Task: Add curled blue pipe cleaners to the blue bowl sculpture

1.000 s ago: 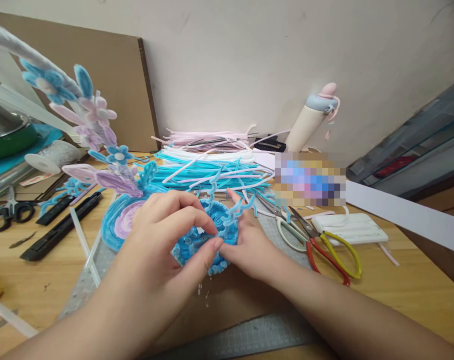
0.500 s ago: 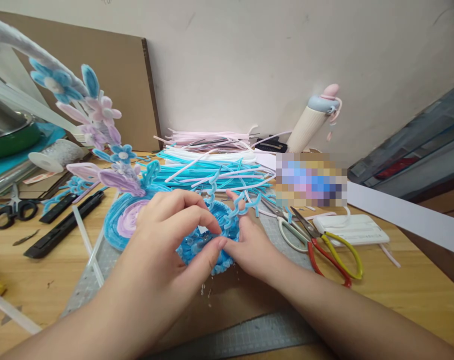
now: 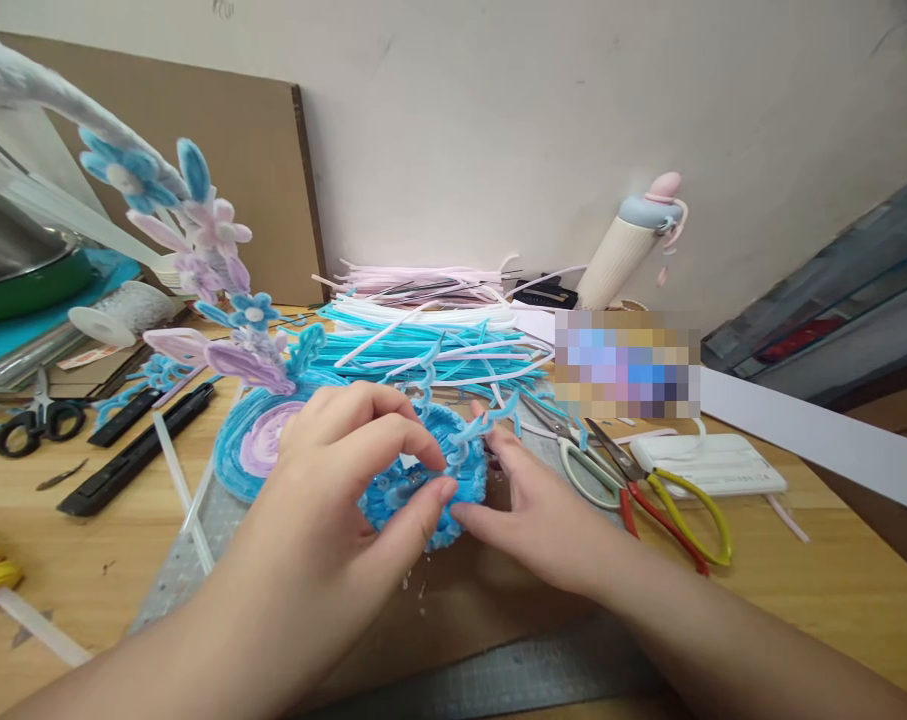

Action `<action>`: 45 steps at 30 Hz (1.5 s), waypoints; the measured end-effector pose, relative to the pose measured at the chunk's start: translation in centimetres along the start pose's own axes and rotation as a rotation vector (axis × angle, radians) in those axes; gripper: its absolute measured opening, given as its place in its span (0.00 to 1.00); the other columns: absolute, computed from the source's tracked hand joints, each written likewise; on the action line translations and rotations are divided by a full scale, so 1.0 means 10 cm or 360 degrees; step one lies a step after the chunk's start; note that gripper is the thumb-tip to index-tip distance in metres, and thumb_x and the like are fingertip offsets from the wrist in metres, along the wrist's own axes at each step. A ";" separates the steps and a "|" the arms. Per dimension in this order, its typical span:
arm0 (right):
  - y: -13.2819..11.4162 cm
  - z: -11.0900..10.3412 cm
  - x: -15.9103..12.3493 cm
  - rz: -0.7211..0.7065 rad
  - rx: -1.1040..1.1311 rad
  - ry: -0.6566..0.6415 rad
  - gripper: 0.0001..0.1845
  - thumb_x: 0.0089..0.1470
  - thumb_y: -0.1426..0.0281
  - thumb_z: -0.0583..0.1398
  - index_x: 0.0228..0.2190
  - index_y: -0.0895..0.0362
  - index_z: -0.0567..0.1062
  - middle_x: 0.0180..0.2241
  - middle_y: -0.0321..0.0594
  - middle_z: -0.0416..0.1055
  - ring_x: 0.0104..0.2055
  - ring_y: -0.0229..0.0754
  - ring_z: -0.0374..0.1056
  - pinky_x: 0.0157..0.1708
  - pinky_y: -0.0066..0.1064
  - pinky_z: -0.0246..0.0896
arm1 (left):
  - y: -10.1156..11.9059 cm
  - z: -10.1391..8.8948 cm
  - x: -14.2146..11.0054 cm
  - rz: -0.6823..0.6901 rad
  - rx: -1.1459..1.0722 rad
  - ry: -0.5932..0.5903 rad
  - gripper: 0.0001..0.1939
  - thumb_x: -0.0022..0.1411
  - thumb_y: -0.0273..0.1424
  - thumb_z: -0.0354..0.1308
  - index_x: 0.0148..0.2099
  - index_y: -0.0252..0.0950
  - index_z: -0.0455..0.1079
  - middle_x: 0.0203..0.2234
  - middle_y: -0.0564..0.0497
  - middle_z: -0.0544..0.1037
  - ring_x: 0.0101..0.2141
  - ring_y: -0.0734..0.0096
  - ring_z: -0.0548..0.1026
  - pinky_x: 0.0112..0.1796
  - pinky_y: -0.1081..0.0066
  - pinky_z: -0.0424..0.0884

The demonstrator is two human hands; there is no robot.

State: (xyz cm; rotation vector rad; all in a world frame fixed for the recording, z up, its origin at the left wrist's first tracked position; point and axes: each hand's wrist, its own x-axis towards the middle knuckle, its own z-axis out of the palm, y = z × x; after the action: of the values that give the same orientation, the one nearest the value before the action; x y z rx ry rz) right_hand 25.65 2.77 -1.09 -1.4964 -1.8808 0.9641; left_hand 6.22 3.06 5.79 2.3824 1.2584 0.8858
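A round, fluffy blue pipe-cleaner piece (image 3: 466,486) with small clear beads sits in front of me, partly hidden by my hands. A twisted light-blue pipe cleaner (image 3: 472,432) with curling ends stands up from it. My left hand (image 3: 348,470) is closed in a pinch over the piece, its thumb and fingertips at the lower end of this twisted strand. My right hand (image 3: 532,495) grips the right rim, thumb in front and fingers behind. Just left of them is a blue-and-lilac spiral disc (image 3: 239,445), with a flower-covered stem (image 3: 213,260) above it.
Bundles of blue pipe cleaners (image 3: 423,350) and pink pipe cleaners (image 3: 423,275) lie at the back. Red-and-yellow-handled pliers (image 3: 648,480) and a white power bank (image 3: 723,465) are at right. At left lie black scissors (image 3: 40,415) and a black utility knife (image 3: 138,455). A bottle (image 3: 625,245) leans behind.
My right hand has shifted slightly right along the rim, its fingers now lower and farther from the curly strand. The left hand keeps its pinch. The whole view has shifted a little.
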 end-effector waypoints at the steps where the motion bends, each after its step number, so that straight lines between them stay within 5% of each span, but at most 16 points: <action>1: 0.00 -0.05 -0.04 -0.0046 -0.0145 0.0031 0.40 0.51 0.62 0.63 0.62 0.55 0.58 0.62 0.52 0.59 0.67 0.59 0.49 0.61 0.57 0.52 | 0.00 0.00 0.00 0.0000 -0.0002 0.0006 0.05 0.61 0.27 0.56 0.36 0.44 0.69 0.39 0.54 0.70 0.44 0.64 0.68 0.43 0.63 0.64; 4: -0.05 -0.20 -0.16 -0.0242 -0.0530 0.0135 0.26 0.51 0.62 0.64 0.51 0.54 0.73 0.55 0.51 0.69 0.58 0.61 0.63 0.52 0.53 0.63 | 0.00 0.00 -0.01 -0.0010 -0.0005 0.0010 0.05 0.61 0.27 0.56 0.36 0.43 0.69 0.39 0.54 0.70 0.44 0.64 0.68 0.43 0.63 0.64; 6: -0.12 -0.25 -0.24 -0.0291 -0.0627 0.0195 0.09 0.58 0.68 0.57 0.32 0.52 0.79 0.36 0.42 0.77 0.39 0.48 0.73 0.38 0.40 0.67 | 0.00 0.00 -0.01 -0.0011 0.0002 0.0012 0.04 0.61 0.27 0.56 0.36 0.43 0.69 0.39 0.53 0.70 0.44 0.64 0.68 0.43 0.62 0.64; 7: -0.16 -0.26 -0.27 -0.0287 -0.0600 0.0266 0.13 0.60 0.67 0.56 0.25 0.53 0.76 0.28 0.39 0.75 0.30 0.44 0.72 0.31 0.35 0.65 | 0.00 0.00 -0.01 -0.0001 0.0004 0.0021 0.04 0.61 0.27 0.56 0.36 0.43 0.69 0.39 0.53 0.70 0.44 0.64 0.68 0.43 0.62 0.64; 11: -0.25 -0.15 -0.30 -0.0267 -0.0329 0.0259 0.07 0.60 0.63 0.59 0.36 0.51 0.76 0.21 0.30 0.72 0.22 0.37 0.67 0.23 0.29 0.56 | 0.01 0.02 0.01 0.0008 0.0016 0.0023 0.04 0.61 0.28 0.56 0.36 0.43 0.69 0.38 0.53 0.71 0.43 0.64 0.69 0.42 0.63 0.65; 15: -0.22 0.01 -0.24 -0.0200 -0.0347 0.0094 0.08 0.58 0.64 0.61 0.38 0.50 0.78 0.24 0.31 0.77 0.23 0.38 0.70 0.22 0.29 0.55 | 0.01 -0.01 -0.01 0.0010 0.0018 0.0026 0.04 0.61 0.30 0.58 0.39 0.44 0.69 0.39 0.54 0.72 0.44 0.64 0.69 0.43 0.64 0.66; 19: -0.17 0.10 -0.19 -0.0247 -0.0381 0.0157 0.10 0.57 0.66 0.60 0.39 0.52 0.79 0.24 0.34 0.78 0.23 0.40 0.72 0.24 0.30 0.57 | -0.02 -0.16 -0.10 -0.0107 -0.0105 0.0135 0.17 0.61 0.38 0.58 0.53 0.48 0.64 0.46 0.55 0.72 0.48 0.63 0.69 0.47 0.66 0.66; 23: -0.15 0.12 -0.19 -0.0271 -0.0420 0.0217 0.09 0.56 0.66 0.62 0.38 0.54 0.80 0.20 0.33 0.75 0.20 0.39 0.69 0.23 0.29 0.56 | -0.14 -0.24 -0.19 -0.0285 -0.0002 0.0256 0.10 0.63 0.36 0.54 0.48 0.47 0.67 0.42 0.58 0.73 0.46 0.64 0.70 0.42 0.69 0.67; 28: -0.11 0.16 -0.19 -0.0363 -0.0438 0.0310 0.08 0.55 0.66 0.63 0.37 0.54 0.80 0.19 0.31 0.74 0.19 0.38 0.68 0.23 0.29 0.55 | -0.32 -0.04 -0.30 -0.0170 0.0067 -0.0018 0.09 0.61 0.36 0.58 0.44 0.44 0.67 0.36 0.54 0.75 0.38 0.64 0.73 0.37 0.66 0.70; 34: -0.04 0.17 -0.21 -0.0668 -0.0497 0.0553 0.11 0.57 0.63 0.62 0.29 0.58 0.76 0.17 0.32 0.69 0.19 0.37 0.63 0.23 0.31 0.51 | -0.48 0.21 -0.48 -0.0210 0.0126 0.0126 0.12 0.60 0.37 0.61 0.45 0.43 0.65 0.35 0.54 0.71 0.37 0.65 0.70 0.37 0.65 0.68; 37: -0.03 0.10 -0.23 -0.0975 -0.0498 0.0514 0.13 0.60 0.68 0.58 0.26 0.59 0.74 0.22 0.39 0.71 0.24 0.40 0.64 0.25 0.32 0.53 | -0.50 0.27 -0.51 -0.0188 0.0094 0.0202 0.12 0.61 0.35 0.60 0.45 0.42 0.63 0.37 0.53 0.70 0.41 0.63 0.69 0.41 0.61 0.66; 45: 0.03 0.09 -0.21 -0.1284 -0.0424 0.0451 0.14 0.55 0.76 0.58 0.43 0.62 0.79 0.42 0.51 0.77 0.38 0.49 0.68 0.35 0.41 0.65 | -0.46 0.34 -0.56 -0.0039 0.0167 0.0317 0.07 0.61 0.31 0.60 0.40 0.40 0.65 0.39 0.51 0.68 0.43 0.59 0.68 0.43 0.58 0.62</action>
State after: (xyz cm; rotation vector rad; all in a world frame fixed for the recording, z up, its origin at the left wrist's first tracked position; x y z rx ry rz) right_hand 25.62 0.56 -1.85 -0.7877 -2.1545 0.1270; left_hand 3.15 1.15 -1.30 2.4006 1.4373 1.0983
